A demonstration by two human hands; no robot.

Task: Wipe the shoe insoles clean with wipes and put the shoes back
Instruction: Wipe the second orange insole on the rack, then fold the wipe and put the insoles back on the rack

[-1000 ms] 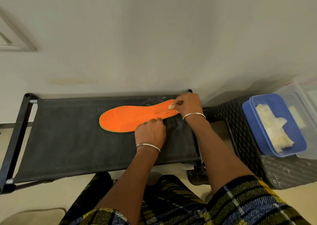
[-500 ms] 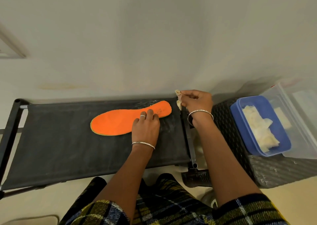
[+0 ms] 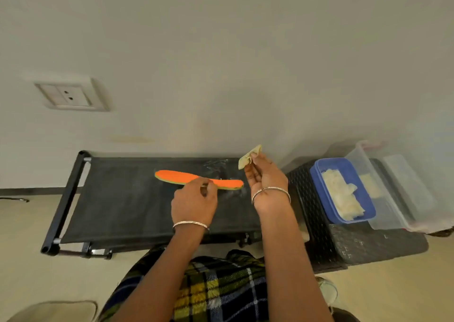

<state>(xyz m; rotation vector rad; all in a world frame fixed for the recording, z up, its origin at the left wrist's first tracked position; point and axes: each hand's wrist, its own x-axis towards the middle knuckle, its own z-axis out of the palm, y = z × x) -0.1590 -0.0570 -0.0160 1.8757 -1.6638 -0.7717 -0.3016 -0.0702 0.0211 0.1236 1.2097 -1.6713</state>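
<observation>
An orange insole (image 3: pixel 177 175) with a green edge is tilted up off the black fabric rack (image 3: pixel 118 199), so I see it almost edge-on. My left hand (image 3: pixel 194 200) pinches its near edge at the middle. My right hand (image 3: pixel 262 178) is raised to the right of the insole's heel end and pinches a crumpled, soiled wipe (image 3: pixel 248 158) between its fingertips. The wipe is clear of the insole. No shoes are in view.
A black woven stool (image 3: pixel 348 245) stands right of the rack. On it sits a blue tub (image 3: pixel 329 213) holding white wipes, with a clear plastic box (image 3: pixel 393 199) beside it. The wall with a socket plate (image 3: pixel 67 95) is behind. My plaid-clad lap is below.
My left hand went from pressing the insole flat to lifting its near edge, tilting it up. My right hand moved off the insole's heel and rose with the wipe.
</observation>
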